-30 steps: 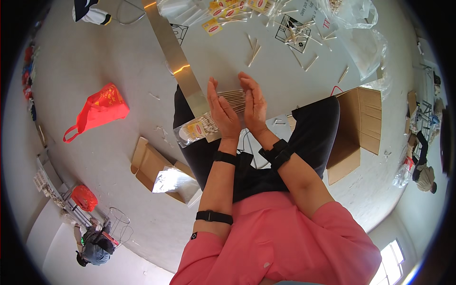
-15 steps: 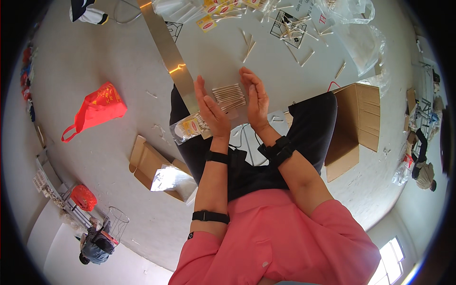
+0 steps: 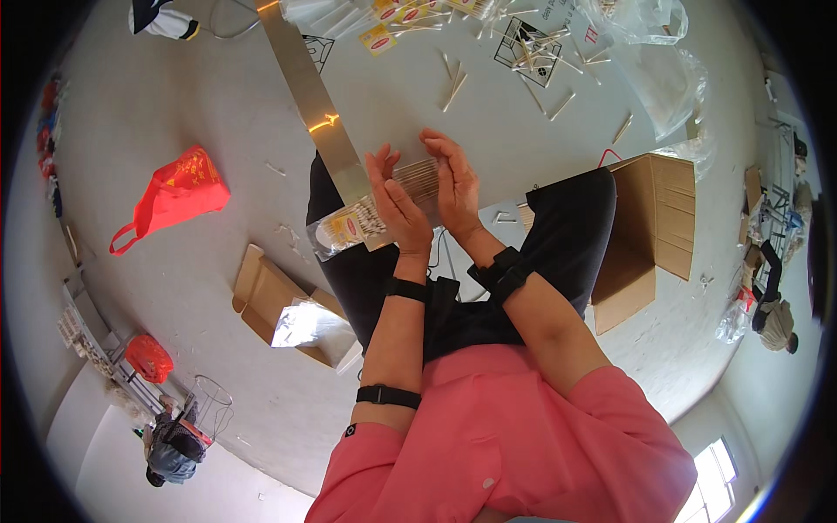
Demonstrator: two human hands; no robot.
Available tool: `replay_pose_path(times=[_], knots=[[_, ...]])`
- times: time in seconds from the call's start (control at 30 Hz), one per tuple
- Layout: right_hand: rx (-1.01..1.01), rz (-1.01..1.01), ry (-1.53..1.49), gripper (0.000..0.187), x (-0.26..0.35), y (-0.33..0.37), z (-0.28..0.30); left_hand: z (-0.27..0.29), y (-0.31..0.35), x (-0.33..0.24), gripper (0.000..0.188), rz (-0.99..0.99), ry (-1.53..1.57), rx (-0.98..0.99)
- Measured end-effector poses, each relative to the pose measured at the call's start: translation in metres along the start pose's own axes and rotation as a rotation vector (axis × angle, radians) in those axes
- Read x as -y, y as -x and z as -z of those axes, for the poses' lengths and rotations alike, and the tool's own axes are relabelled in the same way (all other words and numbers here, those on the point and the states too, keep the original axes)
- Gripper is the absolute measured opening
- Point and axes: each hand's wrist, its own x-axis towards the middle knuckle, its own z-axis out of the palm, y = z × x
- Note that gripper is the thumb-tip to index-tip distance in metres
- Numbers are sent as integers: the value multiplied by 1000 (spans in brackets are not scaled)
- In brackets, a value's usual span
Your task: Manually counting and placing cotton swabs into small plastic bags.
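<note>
Above your lap: left hand (image 3: pixel 397 205) and right hand (image 3: pixel 453 179) press together on a bundle of thin pale sticks (image 3: pixel 417 177).
Risk: sticks may slip onto the grey floor (image 3: pixel 174 113) if your palms loosen.

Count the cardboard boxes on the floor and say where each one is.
2. One open cardboard box sits at the person's right, beside the right knee. A flatter open box holding a shiny clear bag lies at the person's left. More may be hidden beyond the frame's edges.

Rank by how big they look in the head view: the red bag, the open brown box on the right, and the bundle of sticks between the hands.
1. Brown box
2. Red bag
3. Bundle of sticks, though nearness to the camera inflates it.
</note>
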Motion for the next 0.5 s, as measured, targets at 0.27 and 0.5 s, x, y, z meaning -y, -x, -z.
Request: replay_pose_path(times=[0.27, 0.5], knots=[[26, 43, 61, 30, 3, 0, 0, -1, 5, 2, 53, 18, 11, -26], [-6, 8, 5, 31, 5, 0, 26, 21, 11, -2, 60, -242, -646, 190]])
